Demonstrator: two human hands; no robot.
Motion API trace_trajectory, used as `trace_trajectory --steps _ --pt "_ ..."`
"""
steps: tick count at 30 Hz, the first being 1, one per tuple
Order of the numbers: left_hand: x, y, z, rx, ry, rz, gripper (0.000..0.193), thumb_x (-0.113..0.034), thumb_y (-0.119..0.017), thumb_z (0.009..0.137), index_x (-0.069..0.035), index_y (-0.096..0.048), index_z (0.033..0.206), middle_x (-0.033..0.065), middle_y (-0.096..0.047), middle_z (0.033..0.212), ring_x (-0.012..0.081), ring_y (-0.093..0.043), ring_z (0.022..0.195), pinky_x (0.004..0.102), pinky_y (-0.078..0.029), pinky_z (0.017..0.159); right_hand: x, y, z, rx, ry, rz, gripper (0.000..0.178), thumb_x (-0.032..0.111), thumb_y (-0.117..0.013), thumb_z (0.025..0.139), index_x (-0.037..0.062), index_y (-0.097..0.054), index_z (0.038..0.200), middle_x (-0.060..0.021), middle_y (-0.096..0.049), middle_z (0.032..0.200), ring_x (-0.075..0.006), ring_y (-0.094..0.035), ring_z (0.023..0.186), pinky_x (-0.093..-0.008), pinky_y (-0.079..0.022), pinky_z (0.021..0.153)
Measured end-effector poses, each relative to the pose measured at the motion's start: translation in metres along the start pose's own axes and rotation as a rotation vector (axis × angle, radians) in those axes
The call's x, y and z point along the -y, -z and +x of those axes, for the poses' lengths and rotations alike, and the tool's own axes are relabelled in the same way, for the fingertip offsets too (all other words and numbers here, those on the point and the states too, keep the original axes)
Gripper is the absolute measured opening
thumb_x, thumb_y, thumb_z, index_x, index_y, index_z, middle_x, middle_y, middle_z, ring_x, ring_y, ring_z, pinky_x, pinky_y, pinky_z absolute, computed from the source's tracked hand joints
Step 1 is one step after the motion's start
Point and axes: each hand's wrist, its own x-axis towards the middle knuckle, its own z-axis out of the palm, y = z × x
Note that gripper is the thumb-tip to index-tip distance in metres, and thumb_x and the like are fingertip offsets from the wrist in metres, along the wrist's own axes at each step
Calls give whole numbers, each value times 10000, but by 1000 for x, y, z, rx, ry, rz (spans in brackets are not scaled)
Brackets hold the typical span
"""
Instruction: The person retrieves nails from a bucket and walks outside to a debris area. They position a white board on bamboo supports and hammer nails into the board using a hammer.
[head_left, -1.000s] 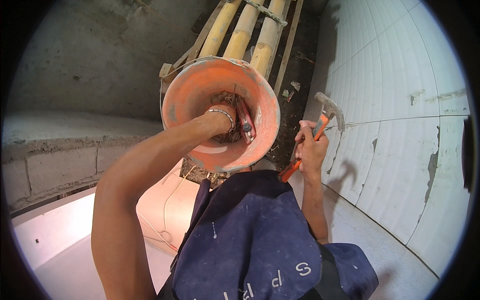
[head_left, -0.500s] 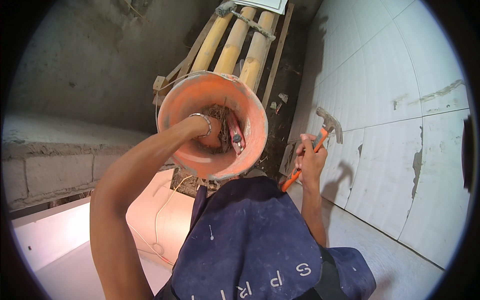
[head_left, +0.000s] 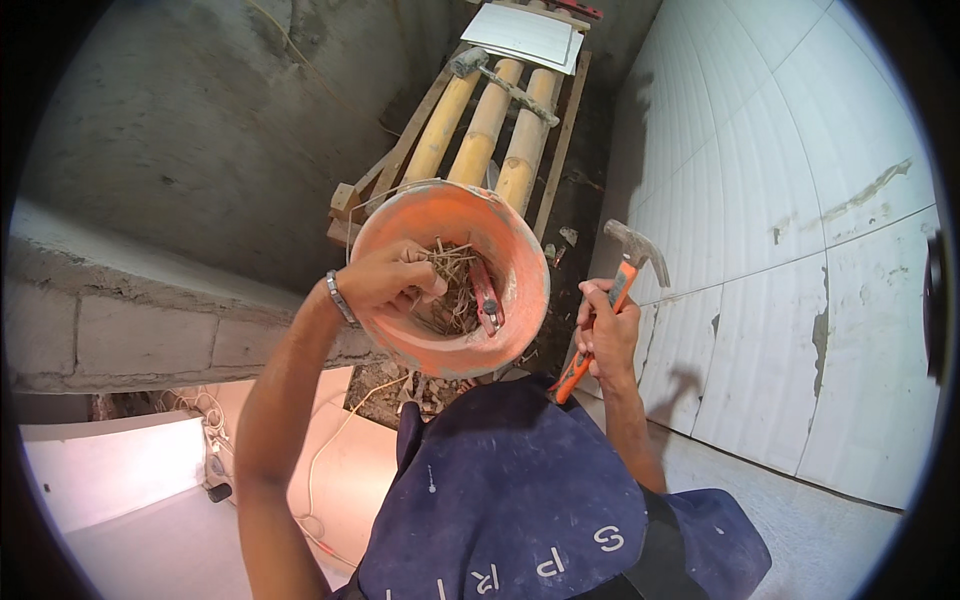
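An orange bucket [head_left: 525,290] with a wire handle stands in front of me, its inside smeared with pale residue. My left hand [head_left: 392,277], wearing a metal bracelet, is inside its mouth with the fingers curled together; what they hold, if anything, is hidden. Below the fingertips lies a heap of thin, brownish nail-like pieces [head_left: 452,300]. Beside that heap leans a red tool [head_left: 486,298] with a dark knob. To the right of the bucket, my right hand [head_left: 608,335] grips a claw hammer [head_left: 623,283] by its orange and dark handle, head up.
Behind the bucket, bamboo poles [head_left: 490,125] lie between wooden strips, bearing a mallet [head_left: 468,63] and white sheets [head_left: 525,38]. A white tiled wall [head_left: 760,290] rises at right. A block ledge [head_left: 145,332] runs along the left, with a cable [head_left: 320,450] below.
My left hand has risen from deep in the bucket toward its left rim, uncovering more of the nail-like pieces. My right hand still holds the hammer. The view has shifted.
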Motion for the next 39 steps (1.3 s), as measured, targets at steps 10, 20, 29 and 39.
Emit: trace_trajectory --steps 10,20,29,39 --pt "13 -9 15 239 -312 -309 188 -133 -488 775 -89 -382 626 -36 -302 543 69 -266 437 234 -193 397 59 -71 -5 421 97 -149 318 232 -665 928 -15 -635 1126 -61 -642 749 -52 -506 455 -206 -390 397" --pt "17 -26 32 165 -332 -394 186 -194 -445 766 -41 -448 660 6 -367 572 90 -294 426 231 -228 404 49 -109 11 556 11 -232 352 225 -706 916 -44 -652 1136 10 -577 610 -22 -458 459 -208 -327 408" --pt "7 -45 32 18 -233 -585 449 -413 -399 953 -54 -526 714 33 -468 602 111 -384 400 209 -245 341 45 -104 12 532 -2 -200 281 199 -702 915 -51 -646 1031 -86 -676 664 -48 -490 404 -207 -330 344" --pt "8 -56 32 -151 -266 -769 382 -370 -438 1006 -69 -571 812 16 -509 561 94 -406 352 181 -236 298 49 -108 4 525 -7 -127 236 160 -660 941 -36 -658 1071 -70 -682 706 -38 -501 429 -197 -338 354"
